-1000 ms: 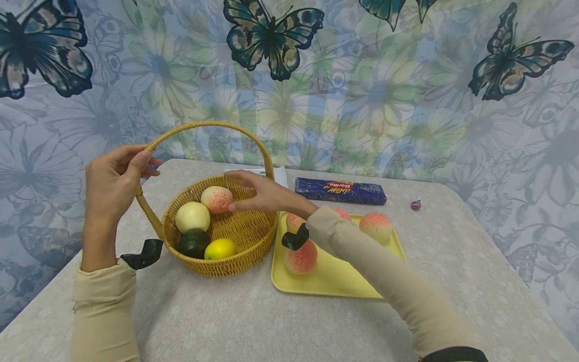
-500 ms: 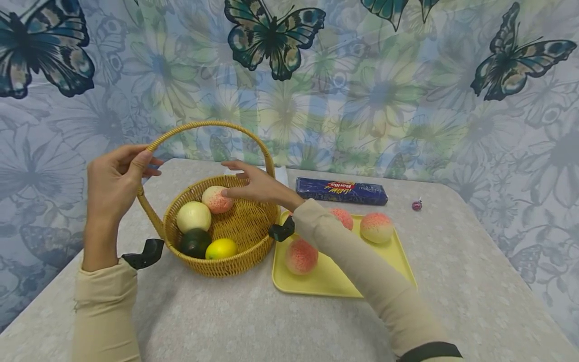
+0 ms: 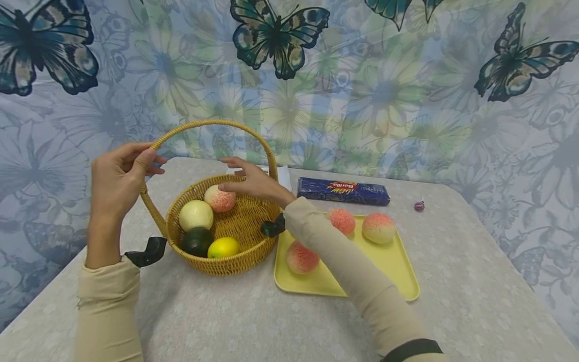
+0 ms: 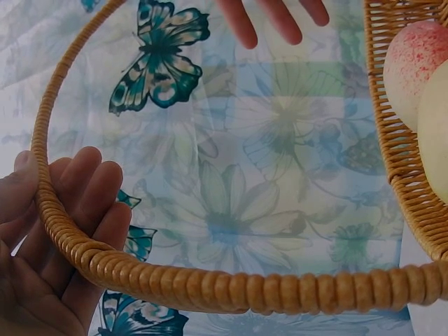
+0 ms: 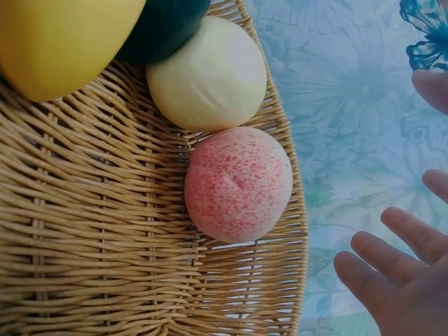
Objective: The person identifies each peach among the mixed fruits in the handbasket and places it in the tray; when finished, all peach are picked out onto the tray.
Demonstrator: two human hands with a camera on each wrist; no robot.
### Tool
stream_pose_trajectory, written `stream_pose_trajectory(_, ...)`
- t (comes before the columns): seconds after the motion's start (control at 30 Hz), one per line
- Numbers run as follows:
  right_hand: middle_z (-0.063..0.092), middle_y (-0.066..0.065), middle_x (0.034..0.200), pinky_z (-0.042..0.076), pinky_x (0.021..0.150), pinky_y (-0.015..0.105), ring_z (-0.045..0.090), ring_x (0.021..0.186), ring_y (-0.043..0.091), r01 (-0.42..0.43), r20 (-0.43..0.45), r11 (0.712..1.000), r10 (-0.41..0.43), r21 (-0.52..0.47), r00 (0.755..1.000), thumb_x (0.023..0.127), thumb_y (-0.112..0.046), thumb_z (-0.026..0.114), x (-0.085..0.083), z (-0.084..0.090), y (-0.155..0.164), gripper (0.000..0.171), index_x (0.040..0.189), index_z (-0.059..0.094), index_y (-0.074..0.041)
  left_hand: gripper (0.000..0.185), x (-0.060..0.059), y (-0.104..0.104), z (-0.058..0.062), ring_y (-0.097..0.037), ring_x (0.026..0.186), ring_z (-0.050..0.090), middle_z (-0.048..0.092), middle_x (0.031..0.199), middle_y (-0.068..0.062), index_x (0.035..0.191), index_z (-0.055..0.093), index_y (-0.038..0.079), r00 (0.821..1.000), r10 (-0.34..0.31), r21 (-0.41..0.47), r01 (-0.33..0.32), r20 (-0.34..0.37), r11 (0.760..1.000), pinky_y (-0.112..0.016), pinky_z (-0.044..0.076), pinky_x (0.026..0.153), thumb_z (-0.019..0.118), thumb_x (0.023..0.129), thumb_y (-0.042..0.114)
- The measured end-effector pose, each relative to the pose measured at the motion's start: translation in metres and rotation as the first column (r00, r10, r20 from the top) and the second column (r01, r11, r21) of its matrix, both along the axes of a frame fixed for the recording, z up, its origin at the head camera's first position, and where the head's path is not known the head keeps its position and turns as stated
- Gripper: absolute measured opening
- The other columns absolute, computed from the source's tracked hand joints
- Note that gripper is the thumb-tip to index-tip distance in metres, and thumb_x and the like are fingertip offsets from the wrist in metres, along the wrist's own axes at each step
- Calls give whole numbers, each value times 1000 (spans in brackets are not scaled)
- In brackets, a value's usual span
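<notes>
My left hand point(image 3: 119, 176) holds the left side of the wicker basket's handle point(image 4: 210, 288) between thumb and fingers. In the basket point(image 3: 253, 246) lie a speckled pink peach point(image 5: 239, 185), a pale cream round fruit point(image 3: 196, 216), a dark green avocado-like fruit point(image 3: 197, 242) and a yellow lemon point(image 3: 223, 248). Above the basket's back rim is my right hand point(image 3: 255, 180), fingers extended and holding nothing. Its thumb overlaps the peach in the head view, while the right wrist view has the fingers apart from it, beyond the rim.
A yellow tray point(image 3: 389, 261) right of the basket bears several peaches, including a front one point(image 3: 302, 257) and a right one point(image 3: 378, 228); my right sleeve covers part of it. Behind lie a blue Barilla pack point(image 3: 344, 191) and white paper point(image 3: 283, 177). A small wrapped lollipop point(image 3: 419, 205) is farther right.
My right hand has risen slightly and moved back from the peach, its forearm swinging left over the tray's near-left part. The left hand stays on the handle; the fruit in the basket stays put.
</notes>
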State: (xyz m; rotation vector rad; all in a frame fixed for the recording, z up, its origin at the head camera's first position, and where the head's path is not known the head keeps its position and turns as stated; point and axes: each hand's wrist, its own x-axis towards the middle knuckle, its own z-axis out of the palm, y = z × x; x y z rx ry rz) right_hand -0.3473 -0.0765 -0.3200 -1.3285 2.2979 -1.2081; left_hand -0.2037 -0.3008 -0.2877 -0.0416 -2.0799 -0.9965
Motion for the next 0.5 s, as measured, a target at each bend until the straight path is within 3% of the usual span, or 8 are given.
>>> stream_pose_trajectory(0.2,34,5,151,42,102,40,38,137,30,27,47,999,-26,-23,999,90,-34,66,-2,-7,-5,69,150,32,-22,30,-1,1,0,6,67,64,62,80,24,118,67,4,1000,-2,4,2,0,1000,-10,46,60,58,96,23)
stream_pose_trajectory(0.5,34,5,151,44,99,39,38,136,30,28,38,999,-28,-24,999,90,-31,67,-3,-13,-15,69,149,33,-21,29,0,2,0,5,66,64,63,79,22,118,67,4,1000,-4,6,4,-1,1000,-11,46,59,58,96,22)
